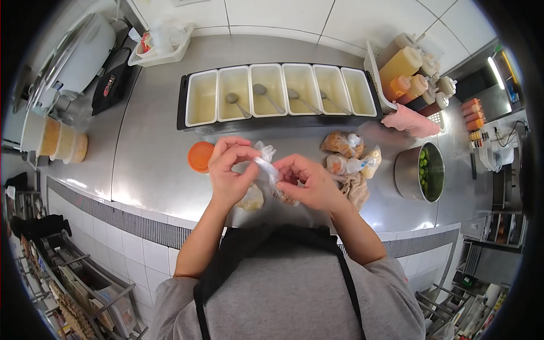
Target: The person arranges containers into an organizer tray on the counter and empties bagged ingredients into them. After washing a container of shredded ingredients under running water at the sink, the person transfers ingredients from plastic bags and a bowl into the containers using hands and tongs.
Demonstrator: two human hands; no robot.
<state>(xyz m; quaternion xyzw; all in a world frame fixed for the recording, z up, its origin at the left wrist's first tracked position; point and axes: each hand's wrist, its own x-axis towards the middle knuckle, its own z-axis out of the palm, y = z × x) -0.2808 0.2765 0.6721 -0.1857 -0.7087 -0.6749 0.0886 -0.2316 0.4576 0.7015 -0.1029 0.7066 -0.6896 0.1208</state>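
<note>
In front of my chest, a thin clear plastic bag (265, 164) is stretched between my hands, its neck twisted. My left hand (231, 170) pinches one side of the neck with thumb and fingers. On the other side, my right hand (309, 180) grips it with thumb and forefinger. The bag's filled lower part, with something brownish inside, hangs partly hidden by the right hand. Beside the left wrist lies a pale, knotted-looking bag (251, 198). An orange lid (200, 157) shows just left of that hand.
Behind my hands stands a black rack of white tubs (202, 99), several holding spoons. Filled bags (343, 144) and a tan cloth (355, 190) lie to the right, near a steel pot (403, 173) of green limes. Sauce bottles (401, 67) fill a basket beside a pink cloth (412, 120).
</note>
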